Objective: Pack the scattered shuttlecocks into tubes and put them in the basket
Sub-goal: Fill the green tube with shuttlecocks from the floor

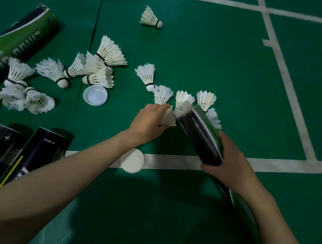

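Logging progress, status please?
Left hand shut on white feathered shuttlecock at tube mouth. Right hand shut on black-and-green cardboard tube. Nothing blocking.

You're on an indoor badminton court: green court matting (pixel 204 56) with white boundary lines (pixel 288 86) beyond your right hand (pixel 229 166), shuttlecocks (pixel 151 18) scattered beyond your left hand (pixel 148 123).
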